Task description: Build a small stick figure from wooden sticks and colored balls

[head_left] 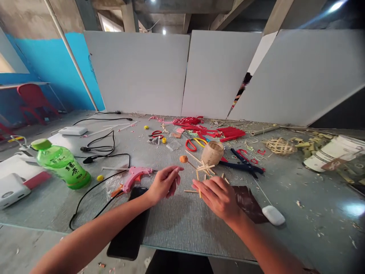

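My right hand (218,196) is closed, its thumb and fingers pinching a thin wooden stick (197,177) near the table's front. More pale sticks (205,167) cross just beyond the fingertips; which of them are joined is unclear. An orange-brown ball (183,159) on a thin stick points toward this cluster. To the left, my left hand (167,182) hovers apart from the sticks, thumb and forefinger pressed together and the other fingers curled. Whatever it pinches, if anything, is too small to make out. Behind the sticks stands a bamboo cup (212,152).
A pink glue gun (137,177) and a black phone (128,228) lie left, near a green bottle (61,163). Dark-blue cutters (242,163), brown sheet (248,203) and white rounded object (273,215) lie right. Red strips (230,133) and a woven ball (281,145) are farther back.
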{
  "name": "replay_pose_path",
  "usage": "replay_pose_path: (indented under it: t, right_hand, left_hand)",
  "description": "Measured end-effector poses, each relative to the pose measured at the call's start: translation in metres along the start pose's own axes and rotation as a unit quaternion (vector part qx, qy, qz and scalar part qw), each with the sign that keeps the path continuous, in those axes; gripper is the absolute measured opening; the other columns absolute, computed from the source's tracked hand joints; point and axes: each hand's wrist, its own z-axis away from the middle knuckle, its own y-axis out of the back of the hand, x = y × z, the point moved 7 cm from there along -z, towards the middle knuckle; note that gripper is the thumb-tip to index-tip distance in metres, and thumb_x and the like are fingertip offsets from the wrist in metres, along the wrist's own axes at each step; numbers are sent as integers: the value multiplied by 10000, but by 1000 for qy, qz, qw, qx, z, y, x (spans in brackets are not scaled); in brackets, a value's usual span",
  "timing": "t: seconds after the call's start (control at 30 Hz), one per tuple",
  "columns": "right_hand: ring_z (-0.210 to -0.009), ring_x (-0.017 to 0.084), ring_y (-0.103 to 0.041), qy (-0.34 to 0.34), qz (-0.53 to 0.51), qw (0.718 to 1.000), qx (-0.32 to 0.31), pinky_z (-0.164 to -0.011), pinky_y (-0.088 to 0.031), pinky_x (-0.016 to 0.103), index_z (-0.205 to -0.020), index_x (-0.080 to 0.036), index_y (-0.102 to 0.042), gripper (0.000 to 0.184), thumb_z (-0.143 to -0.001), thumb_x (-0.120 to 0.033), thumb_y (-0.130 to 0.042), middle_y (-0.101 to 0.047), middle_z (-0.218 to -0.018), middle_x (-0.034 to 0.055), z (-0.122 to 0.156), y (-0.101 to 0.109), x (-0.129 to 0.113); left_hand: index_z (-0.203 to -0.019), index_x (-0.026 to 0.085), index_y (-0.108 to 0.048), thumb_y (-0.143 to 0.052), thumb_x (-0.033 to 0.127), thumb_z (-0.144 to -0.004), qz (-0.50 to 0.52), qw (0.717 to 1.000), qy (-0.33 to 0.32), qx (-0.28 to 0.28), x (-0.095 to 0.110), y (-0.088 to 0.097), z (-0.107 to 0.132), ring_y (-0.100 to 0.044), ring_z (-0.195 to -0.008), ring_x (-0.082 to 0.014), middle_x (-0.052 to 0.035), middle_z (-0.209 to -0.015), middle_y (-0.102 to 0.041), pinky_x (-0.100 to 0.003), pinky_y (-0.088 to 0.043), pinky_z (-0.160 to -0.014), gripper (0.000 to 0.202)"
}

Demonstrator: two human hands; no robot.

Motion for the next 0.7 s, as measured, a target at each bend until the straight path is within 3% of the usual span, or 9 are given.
replay_pose_path:
  t: [0.07,0.17,0.27,0.37,0.43,0.5,0.6,0.7]
  right_hand:
    - [-866,190,-643,15,37,999,6,-831,-501,350,-1188,-263,-725,241,-954,-210,-748,-783,-901,1,-11,5,-8]
    - [-1058,208,-642,40,64,997,-4,-951,-457,373,-1103,-259,-733,136,-970,-234,-736,-802,-1076,5,-34,4,-24]
    - [-1032,208,-641,49,73,996,-15,-938,-429,381,-1137,-244,-724,149,-1002,-200,-680,-803,-1027,-4,-54,-7,-33]
    - [-927,213,-626,35,87,996,-7,-859,-420,392,-1297,-220,-677,298,-1006,-162,-649,-793,-957,12,-62,-23,-29]
    - [-902,222,-609,17,91,996,-4,-821,-412,396,-1350,-188,-651,354,-998,-147,-650,-788,-941,30,-59,-33,-21]
    - [-904,229,-594,4,93,996,-11,-813,-410,397,-1353,-173,-649,363,-992,-143,-660,-788,-962,42,-53,-41,-13]
    - [-893,233,-577,-9,90,996,-22,-806,-406,397,-1344,-169,-656,362,-983,-147,-682,-784,-946,42,-42,-47,-5]
    - [-854,227,-564,-21,82,996,-28,-777,-394,393,-1359,-174,-651,379,-983,-156,-692,-767,-878,31,-33,-50,-1]
  left_hand:
    - [-859,142,-659,-536,756,-908,-10,1000,16,19,-4,5,-1,-341,-284,-55,73,-478,-467,-187,-200,-305,627]
    - [-512,211,-435,-464,770,-907,24,997,14,67,-6,19,-4,-227,-270,-47,78,-336,-277,-201,-121,-323,685]
    - [-579,222,-383,-500,648,-897,101,993,-8,68,-3,23,-8,-226,-328,-47,95,-419,-261,-185,-143,-357,545]
    - [-842,210,-497,-617,503,-846,146,988,-21,51,1,19,-10,-411,-468,-73,76,-641,-433,-181,-343,-425,317]
    - [-1043,215,-524,-686,504,-837,149,988,-22,44,2,14,-9,-534,-578,-101,43,-806,-532,-220,-456,-479,390]
    - [-1147,206,-520,-673,597,-879,111,993,-27,24,1,8,-6,-558,-560,-109,29,-833,-563,-228,-450,-457,498]
    - [-1006,189,-538,-480,703,-985,-14,997,-72,24,1,7,1,-425,-428,-79,67,-637,-498,-205,-323,-413,517]
    - [-755,200,-470,-368,712,-1025,-105,986,-122,51,3,13,7,-366,-467,-79,56,-552,-428,-215,-287,-456,588]
